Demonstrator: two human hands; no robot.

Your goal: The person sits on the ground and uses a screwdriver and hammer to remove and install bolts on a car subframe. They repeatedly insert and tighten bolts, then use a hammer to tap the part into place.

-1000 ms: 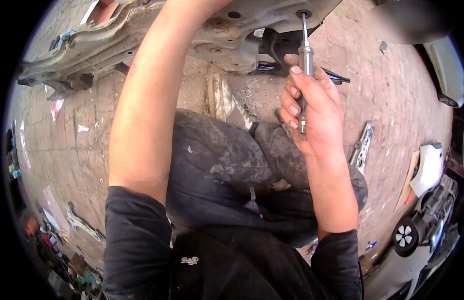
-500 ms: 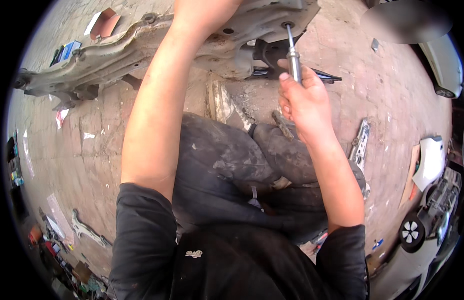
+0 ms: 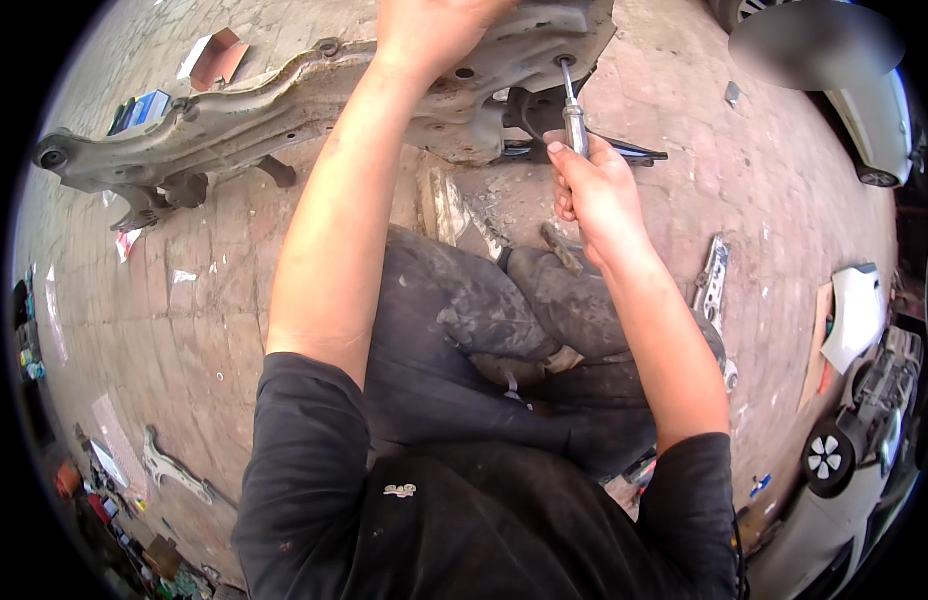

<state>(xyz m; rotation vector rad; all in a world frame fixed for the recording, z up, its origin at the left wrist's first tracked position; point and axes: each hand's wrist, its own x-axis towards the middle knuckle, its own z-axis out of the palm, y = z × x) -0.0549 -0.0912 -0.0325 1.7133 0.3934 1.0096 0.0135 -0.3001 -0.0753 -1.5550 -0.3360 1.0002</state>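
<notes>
A long, worn grey metal car subframe stretches across the upper part of the head view, raised over the paving. My left hand is at its top side, cut off by the upper edge, so its fingers do not show. My right hand is closed round a silver screwdriver-like tool with a slim shaft. The shaft's tip meets a round hole in the subframe's right end. Below that end are a black bracket and a dark, pointed metal part.
My bent legs are beneath my arms. A metal arm lies to the right, another at lower left. An open cardboard box sits beyond the subframe. Parked cars and a white panel line the right side.
The subframe's left end appears lower and further right, its right end slightly left. My left arm has shifted right; my right hand and the tool have moved slightly left, the tip still at the hole.
</notes>
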